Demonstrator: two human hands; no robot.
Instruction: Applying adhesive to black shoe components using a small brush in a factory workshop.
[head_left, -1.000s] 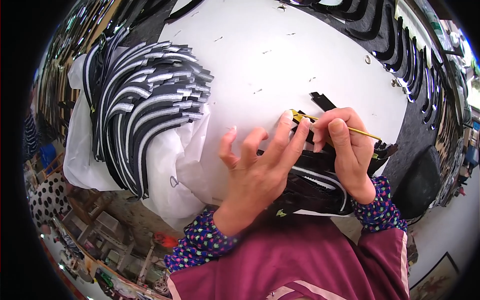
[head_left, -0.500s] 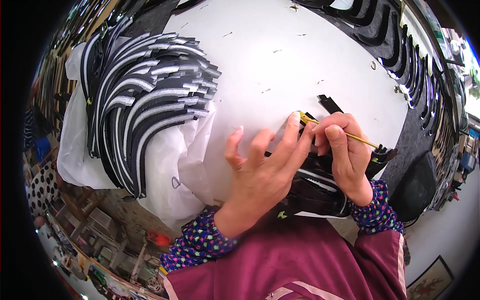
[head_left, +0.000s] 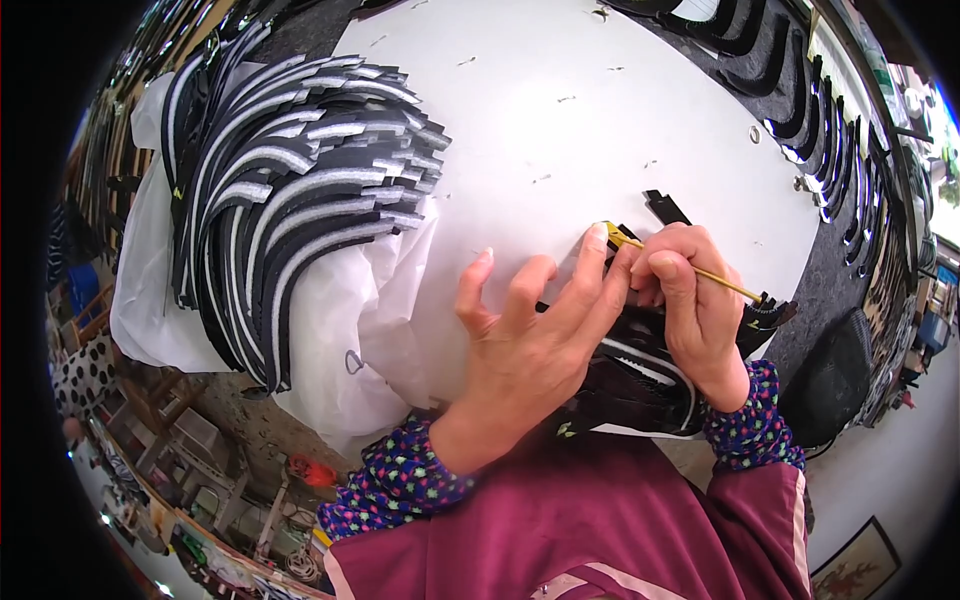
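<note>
My right hand [head_left: 697, 310] is closed round a thin yellow stick [head_left: 722, 284], gripped like a pen. Its wider yellow end [head_left: 622, 236] points left, beside a fingertip of my left hand [head_left: 535, 345]. That hand reaches over the white board with its fingers spread and fingertips pressed down; its thumb is hidden. A small black strip [head_left: 668, 208] sticks out beyond my right hand, and dark material lies under both hands. Nearer to me are more black curved strips, one with a white band [head_left: 640, 352]. What the stick's end touches is partly covered by fingers.
A big pile of curved black strips with white bands [head_left: 300, 180] rests on white plastic sheeting [head_left: 335, 350] at the left. Rows of black curved pieces [head_left: 765, 70] line the far right. Metal rings [head_left: 754, 134] and small scraps dot the white board [head_left: 520, 120].
The view has shifted slightly, moving the scene a little. Both hands keep nearly the same pose on the yellow stick and the dark material.
</note>
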